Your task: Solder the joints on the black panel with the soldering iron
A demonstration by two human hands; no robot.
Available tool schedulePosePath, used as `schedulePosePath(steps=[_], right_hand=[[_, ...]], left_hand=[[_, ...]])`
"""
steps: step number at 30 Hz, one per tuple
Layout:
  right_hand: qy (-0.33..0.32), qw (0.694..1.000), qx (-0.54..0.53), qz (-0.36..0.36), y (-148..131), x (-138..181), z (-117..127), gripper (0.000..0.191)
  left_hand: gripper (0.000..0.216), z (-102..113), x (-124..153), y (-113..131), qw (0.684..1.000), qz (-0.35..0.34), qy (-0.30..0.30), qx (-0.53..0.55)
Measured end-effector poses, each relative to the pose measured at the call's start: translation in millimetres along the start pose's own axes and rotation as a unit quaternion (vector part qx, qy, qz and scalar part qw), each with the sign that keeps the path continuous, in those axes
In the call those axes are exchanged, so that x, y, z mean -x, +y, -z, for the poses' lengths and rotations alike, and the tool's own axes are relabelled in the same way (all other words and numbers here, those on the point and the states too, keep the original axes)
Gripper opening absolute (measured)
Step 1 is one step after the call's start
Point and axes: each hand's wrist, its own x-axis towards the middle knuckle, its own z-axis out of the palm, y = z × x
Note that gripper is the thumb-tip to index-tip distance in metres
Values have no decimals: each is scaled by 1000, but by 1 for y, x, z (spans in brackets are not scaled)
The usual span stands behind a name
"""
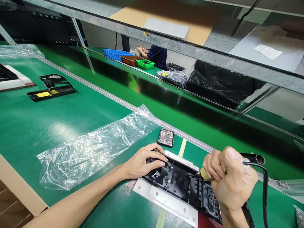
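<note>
A long black plastic housing with posts and holes lies in a white fixture. My left hand grips its left end, fingers over the far edge and thumb across the top. Wrapped in a closed fist, my right hand holds a corded electric screwdriver. Its thin tip points left and down at the middle of the housing; whether it touches a screw is too small to tell. Most of the tool's body is hidden by the fist. Just beyond the housing sits a small black tray of screws.
A clear plastic bag lies left of my hands. Farther left stands a black bracket-like part. A dark metal tube is behind my right hand. Overhead runs a metal shelf. Across the green belt, a person works beside bins.
</note>
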Motion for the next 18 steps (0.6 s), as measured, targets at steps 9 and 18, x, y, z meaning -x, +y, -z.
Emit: schedulePosePath(steps=[9,18], right_hand=[[1,1000,0,-4,-1,1,-2,54],[14,1000,5,-24,-1,1,0,49]], left_hand=[[19,-1,0,-1,1000,3,7,-7],[19,-1,-1,-1,1000,-9,12,9]])
